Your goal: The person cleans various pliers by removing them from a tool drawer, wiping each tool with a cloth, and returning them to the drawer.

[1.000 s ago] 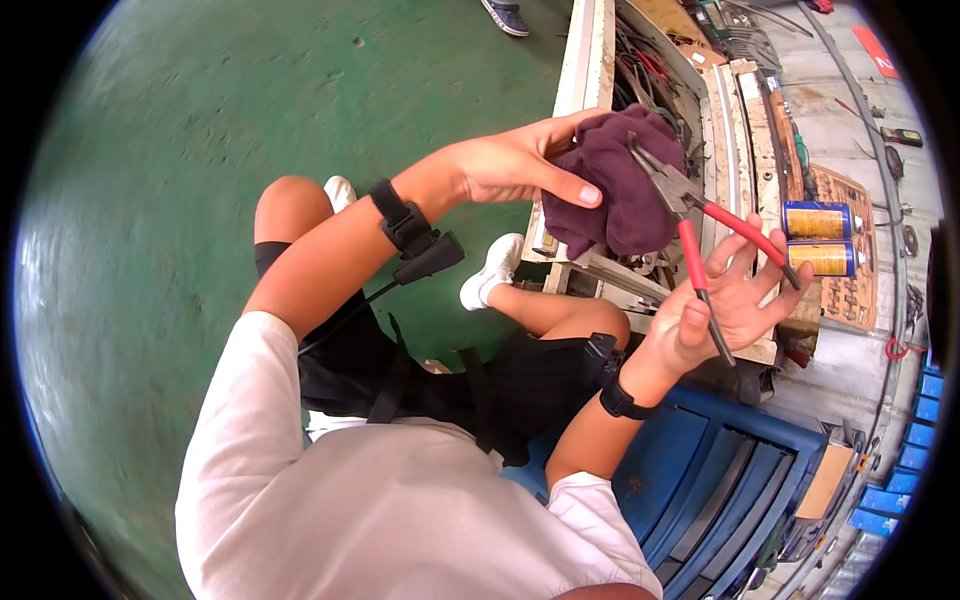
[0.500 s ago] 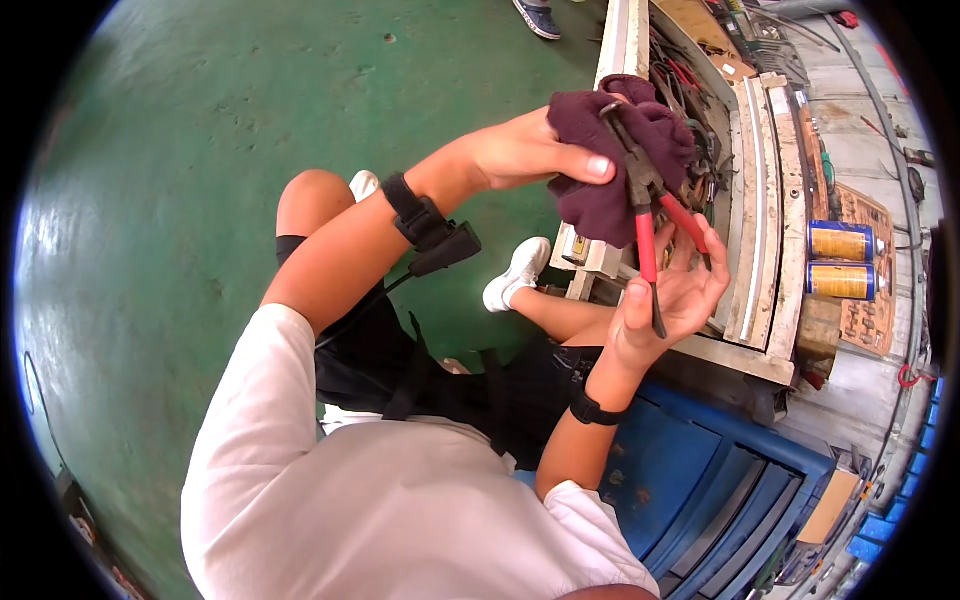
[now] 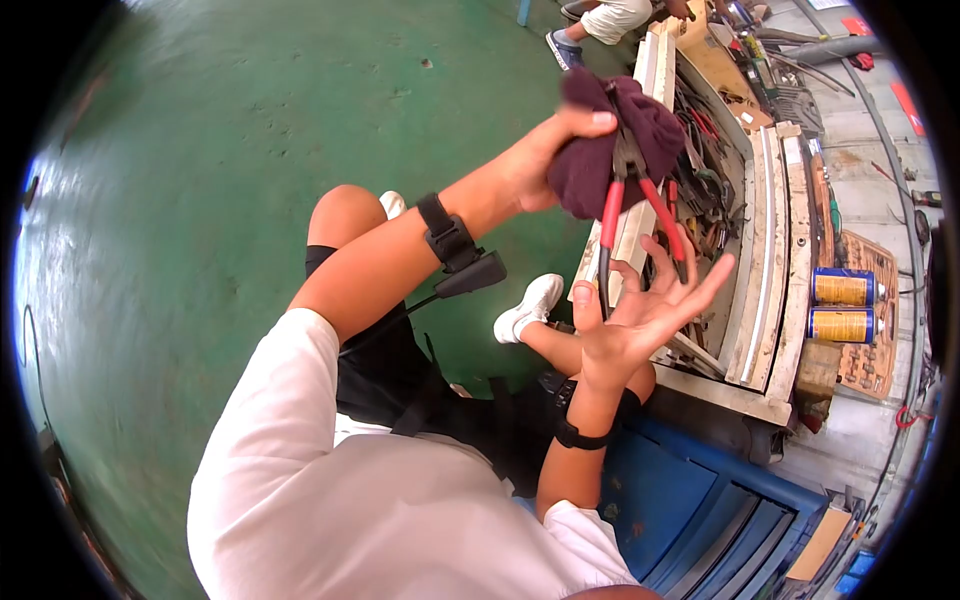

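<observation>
My left hand grips a bunched dark maroon cloth, its thumb pressed on top. Pliers with red handles have their metal head against the cloth; the jaw tips are partly hidden in its folds. The handles are spread apart and point down toward my right hand. That hand is palm up with its fingers stretched out, close to the dark handle ends; whether they touch the skin I cannot tell.
An open drawer of tools lies beyond the cloth. Two blue-and-yellow cans stand near a socket set. A blue plastic stool or chair is at the lower right. Another person's leg and shoe show at the top.
My left hand, the cloth and the pliers have turned and risen slightly. The plier handles closed somewhat, then spread again. My right hand has moved left and lower, its fingers spread wider.
</observation>
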Available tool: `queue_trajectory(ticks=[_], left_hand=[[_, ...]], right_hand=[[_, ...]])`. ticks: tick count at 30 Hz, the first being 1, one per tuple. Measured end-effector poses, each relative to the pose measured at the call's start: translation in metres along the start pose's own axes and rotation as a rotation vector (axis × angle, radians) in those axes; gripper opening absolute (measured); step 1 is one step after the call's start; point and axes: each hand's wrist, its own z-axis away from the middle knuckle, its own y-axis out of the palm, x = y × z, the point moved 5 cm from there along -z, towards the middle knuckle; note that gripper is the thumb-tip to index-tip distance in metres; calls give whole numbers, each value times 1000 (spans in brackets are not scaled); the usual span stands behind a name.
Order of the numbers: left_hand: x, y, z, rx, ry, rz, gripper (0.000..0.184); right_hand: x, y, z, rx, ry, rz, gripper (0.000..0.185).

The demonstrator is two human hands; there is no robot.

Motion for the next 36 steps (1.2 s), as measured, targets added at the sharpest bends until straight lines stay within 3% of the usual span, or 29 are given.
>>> queue_trajectory(ticks=[4,6,7,9,11,13,15,18,20,24,26,30,31,33,34,36], left_hand=[[-28,-4,0,-17,123,-97,55],[-47,3,13,-52,184,-275,34],[-50,2,17,-58,180,-270,34],[-62,6,21,23,248,-507,28],[-70,17,29,0,262,-530,31],[-79,26,33,1,283,-876,34],[-81,23,35,4,291,-929,36],[-72,-14,38,-54,267,-933,35],[-55,-51,37,-101,79,-599,36],[-48,-68,51,-71,-38,-634,38],[-54,-62,50,0,-63,-723,40],[-79,-54,50,119,22,-910,45],[-85,-54,51,97,13,-839,45],[-79,-55,52,-26,-25,-152,47],[-83,-71,52,-248,50,-209,52],[-63,-75,50,-269,74,-144,56]], right_hand=[[-3,14,3,197,82,116,117],[-5,20,5,308,87,284,106],[-5,22,6,337,73,346,101],[3,33,7,366,35,308,93],[-5,48,13,514,259,127,90],[-12,59,12,530,210,115,85],[-22,66,9,581,206,83,80],[-42,80,19,608,218,65,71],[-54,90,39,656,276,-107,62],[-75,90,62,681,524,-425,46],[-76,91,61,817,676,-645,34],[-68,93,56,946,803,-853,26],[-67,94,54,961,758,-917,28],[-71,94,49,979,709,-996,31],[-76,93,46,984,740,-1105,28],[-73,95,42,906,774,-1156,30]])
